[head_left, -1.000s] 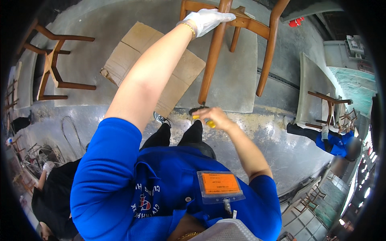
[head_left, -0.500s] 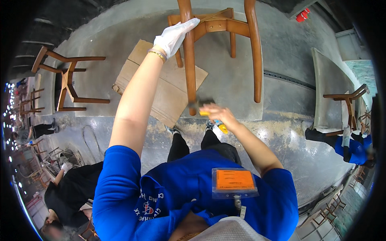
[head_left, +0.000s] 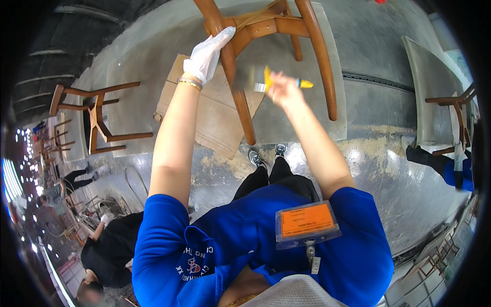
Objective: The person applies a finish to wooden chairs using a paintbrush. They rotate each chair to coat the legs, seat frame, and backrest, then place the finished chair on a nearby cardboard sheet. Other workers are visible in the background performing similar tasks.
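Observation:
A brown wooden chair frame [head_left: 241,110] stands upside down or tilted before me, its near legs reaching toward my feet. My left hand [head_left: 205,57], in a white glove, is on the left leg where it meets the curved rail, fingers lying along the joint and holding the frame. Between the two near legs, my bare right hand [head_left: 285,92] is closed around a yellow-handled paintbrush [head_left: 267,79]. The brush's dark bristle end is smeared by motion and points left at the left leg; whether it touches the wood I cannot tell.
Flattened cardboard [head_left: 204,125] lies under the chair on a grey board. Another wooden chair frame [head_left: 97,115] lies to the left, and one more [head_left: 458,110] is by a panel at right. A person in black [head_left: 110,240] is at lower left, another in blue at far right.
My right hand has lifted the brush from the lower end of the left leg to higher up beside it. The chair has tilted slightly in view; my left hand keeps its hold.

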Tool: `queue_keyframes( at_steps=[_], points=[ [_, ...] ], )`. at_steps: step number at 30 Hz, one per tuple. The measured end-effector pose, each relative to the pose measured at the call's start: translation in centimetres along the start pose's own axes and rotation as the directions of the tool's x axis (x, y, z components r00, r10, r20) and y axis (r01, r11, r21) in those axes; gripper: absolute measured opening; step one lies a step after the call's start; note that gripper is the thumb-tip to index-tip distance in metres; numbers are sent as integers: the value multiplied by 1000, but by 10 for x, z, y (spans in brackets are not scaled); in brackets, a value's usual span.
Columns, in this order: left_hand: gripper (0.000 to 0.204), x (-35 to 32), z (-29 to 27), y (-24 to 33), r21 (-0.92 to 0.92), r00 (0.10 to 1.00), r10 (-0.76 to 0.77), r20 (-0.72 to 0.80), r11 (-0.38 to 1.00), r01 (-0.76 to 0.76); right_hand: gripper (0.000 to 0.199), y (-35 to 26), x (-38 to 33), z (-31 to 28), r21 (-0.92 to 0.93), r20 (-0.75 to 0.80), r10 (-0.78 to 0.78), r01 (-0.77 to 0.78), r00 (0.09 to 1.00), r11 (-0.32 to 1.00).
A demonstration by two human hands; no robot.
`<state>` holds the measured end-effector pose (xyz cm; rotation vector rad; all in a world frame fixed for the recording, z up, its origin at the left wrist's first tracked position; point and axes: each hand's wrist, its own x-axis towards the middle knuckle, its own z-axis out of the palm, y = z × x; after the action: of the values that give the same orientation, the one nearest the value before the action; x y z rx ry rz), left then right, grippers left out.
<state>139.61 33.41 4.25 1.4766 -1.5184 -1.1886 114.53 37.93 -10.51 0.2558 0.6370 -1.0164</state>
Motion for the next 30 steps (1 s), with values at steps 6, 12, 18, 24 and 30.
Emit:
queue_keyframes(
  at_steps=[6,12,18,24,30],
  points=[
    [47,-6,8,7,-257,999,-23,29,966,29,30,24,-21,-73,-569,-327,150,-321,933,757],
    [59,-19,9,15,-743,949,-251,192,594,308,32,-3,-13,-32,67,168,-162,153,972,986],
    [81,1,25,-5,-752,838,-275,472,371,545,43,4,-115,-152,-160,-187,-293,265,938,951],
    [67,38,88,3,-751,825,-222,520,341,565,26,18,-240,-252,-69,-459,-379,393,803,917],
    [59,0,142,22,-805,922,-150,357,451,385,25,44,-327,-290,-14,-610,-493,613,621,790]
  ],
)
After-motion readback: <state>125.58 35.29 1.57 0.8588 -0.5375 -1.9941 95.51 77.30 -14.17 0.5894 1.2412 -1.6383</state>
